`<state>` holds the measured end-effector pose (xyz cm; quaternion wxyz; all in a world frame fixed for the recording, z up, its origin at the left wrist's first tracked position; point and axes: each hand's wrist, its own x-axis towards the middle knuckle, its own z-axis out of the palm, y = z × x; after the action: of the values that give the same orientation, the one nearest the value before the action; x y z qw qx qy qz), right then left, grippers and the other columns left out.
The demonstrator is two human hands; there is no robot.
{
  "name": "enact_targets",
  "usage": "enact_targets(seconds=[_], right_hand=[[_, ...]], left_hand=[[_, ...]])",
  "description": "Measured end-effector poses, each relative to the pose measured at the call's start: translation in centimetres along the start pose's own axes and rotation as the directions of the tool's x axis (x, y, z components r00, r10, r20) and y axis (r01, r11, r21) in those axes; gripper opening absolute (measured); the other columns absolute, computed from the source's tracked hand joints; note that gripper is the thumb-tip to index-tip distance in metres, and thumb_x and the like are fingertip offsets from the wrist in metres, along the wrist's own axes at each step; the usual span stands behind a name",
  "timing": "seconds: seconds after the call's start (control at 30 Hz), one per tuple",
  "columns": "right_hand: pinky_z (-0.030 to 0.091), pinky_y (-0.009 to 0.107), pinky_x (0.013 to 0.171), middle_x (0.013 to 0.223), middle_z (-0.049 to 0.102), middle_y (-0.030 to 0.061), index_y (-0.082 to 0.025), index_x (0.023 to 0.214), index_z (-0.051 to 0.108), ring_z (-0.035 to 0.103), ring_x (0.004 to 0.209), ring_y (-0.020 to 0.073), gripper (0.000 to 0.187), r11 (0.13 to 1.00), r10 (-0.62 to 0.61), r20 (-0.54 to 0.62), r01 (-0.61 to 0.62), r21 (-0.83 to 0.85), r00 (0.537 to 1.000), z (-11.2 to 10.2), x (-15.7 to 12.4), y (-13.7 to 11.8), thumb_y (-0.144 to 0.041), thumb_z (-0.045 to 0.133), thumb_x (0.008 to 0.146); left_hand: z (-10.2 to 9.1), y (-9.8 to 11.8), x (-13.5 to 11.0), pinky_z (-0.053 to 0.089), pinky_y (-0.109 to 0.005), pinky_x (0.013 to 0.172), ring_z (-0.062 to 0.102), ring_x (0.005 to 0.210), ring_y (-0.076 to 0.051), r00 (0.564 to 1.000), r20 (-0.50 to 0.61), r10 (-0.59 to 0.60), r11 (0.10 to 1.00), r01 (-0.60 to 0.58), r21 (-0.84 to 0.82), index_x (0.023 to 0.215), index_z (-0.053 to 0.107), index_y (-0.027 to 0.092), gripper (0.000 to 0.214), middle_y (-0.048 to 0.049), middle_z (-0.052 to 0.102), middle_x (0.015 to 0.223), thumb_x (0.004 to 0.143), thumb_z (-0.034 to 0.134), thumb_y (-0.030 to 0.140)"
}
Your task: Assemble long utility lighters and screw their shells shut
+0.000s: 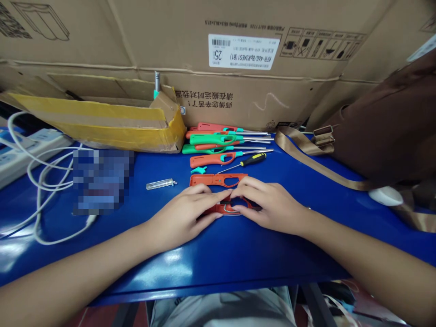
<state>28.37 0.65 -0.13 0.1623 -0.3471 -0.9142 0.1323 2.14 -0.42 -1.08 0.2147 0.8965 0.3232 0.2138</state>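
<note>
My left hand [184, 213] and my right hand [269, 204] meet over an orange plastic lighter shell half [227, 209] lying on the blue table [218, 254]. Fingertips of both hands press and pinch it. Just beyond the fingers lies a second orange shell half [218, 180] with an oval hole. A small teal trigger piece [198, 170] and a clear tube [161, 184] rest near it. A yellow-and-black screwdriver [245, 161] lies behind.
Several assembled orange and green long lighters [225, 141] are stacked by the cardboard boxes [238, 54]. A taped cardboard tray [102, 120] sits at left with white cables [44, 181] and a power strip [23, 150]. A brown bag [384, 131] with strap and a white mouse [384, 195] lie right.
</note>
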Motion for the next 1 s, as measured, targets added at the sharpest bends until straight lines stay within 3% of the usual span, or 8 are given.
enact_targets(seconds=[0.1, 0.23, 0.43, 0.6, 1.0], right_hand=[[0.044, 0.025, 0.067, 0.111, 0.068, 0.0031, -0.024, 0.108, 0.067, 0.066, 0.084, 0.0141, 0.015, 0.999, -0.012, -0.027, 0.011, -0.032, 1.0, 0.3, 0.1, -0.1, -0.034, 0.057, 0.103], [0.045, 0.026, 0.069, 0.117, 0.069, 0.0035, -0.025, 0.115, 0.068, 0.067, 0.089, 0.0148, 0.019, 0.996, -0.049, -0.029, 0.046, -0.082, 0.998, 0.4, 0.1, -0.3, -0.033, 0.055, 0.104], [0.039, 0.028, 0.062, 0.117, 0.072, 0.0021, -0.031, 0.131, 0.065, 0.065, 0.084, 0.0147, 0.035, 0.949, -0.185, 0.096, 0.203, -0.24, 0.978, 0.0, 0.2, -0.3, -0.017, 0.051, 0.102], [0.033, 0.029, 0.058, 0.111, 0.07, 0.0028, -0.03, 0.132, 0.065, 0.062, 0.079, 0.0149, 0.035, 0.925, -0.202, 0.127, 0.232, -0.303, 0.971, -0.4, 0.1, -0.4, -0.019, 0.051, 0.102], [0.036, 0.031, 0.062, 0.107, 0.064, 0.0061, -0.024, 0.131, 0.067, 0.059, 0.081, 0.0177, 0.034, 0.962, -0.153, 0.194, 0.191, -0.196, 0.969, -1.2, -0.2, -1.3, -0.028, 0.045, 0.105]], left_hand=[[0.2, 0.1, 0.0, 0.054, -0.037, 0.092, 0.061, 0.103, -0.022, 1.0, 0.019, -0.015, 1.0, 0.015, 0.012, 0.154, 0.046, 0.029, 0.052, -0.0081, 0.066, 0.109, 0.103, 0.056, 0.027], [0.3, 0.1, 0.0, 0.052, -0.04, 0.099, 0.06, 0.108, -0.023, 0.999, 0.036, -0.012, 1.0, 0.012, -0.001, 0.151, 0.048, 0.028, 0.049, -0.0081, 0.065, 0.112, 0.103, 0.058, 0.027], [0.5, 0.0, 0.0, 0.055, -0.032, 0.095, 0.066, 0.109, -0.021, 0.999, -0.026, -0.023, 0.997, 0.021, -0.08, 0.14, 0.056, 0.022, 0.044, -0.0082, 0.068, 0.121, 0.098, 0.067, 0.029], [0.4, 0.2, 0.1, 0.056, -0.031, 0.089, 0.068, 0.1, -0.02, 0.998, -0.065, -0.021, 0.997, 0.016, -0.072, 0.132, 0.063, 0.021, 0.039, -0.0061, 0.073, 0.111, 0.095, 0.071, 0.029], [0.5, 0.2, 0.5, 0.053, -0.03, 0.092, 0.067, 0.104, -0.019, 0.996, -0.076, 0.047, 0.996, -0.053, -0.076, 0.12, 0.066, 0.018, 0.029, -0.0043, 0.074, 0.111, 0.094, 0.073, 0.028]])
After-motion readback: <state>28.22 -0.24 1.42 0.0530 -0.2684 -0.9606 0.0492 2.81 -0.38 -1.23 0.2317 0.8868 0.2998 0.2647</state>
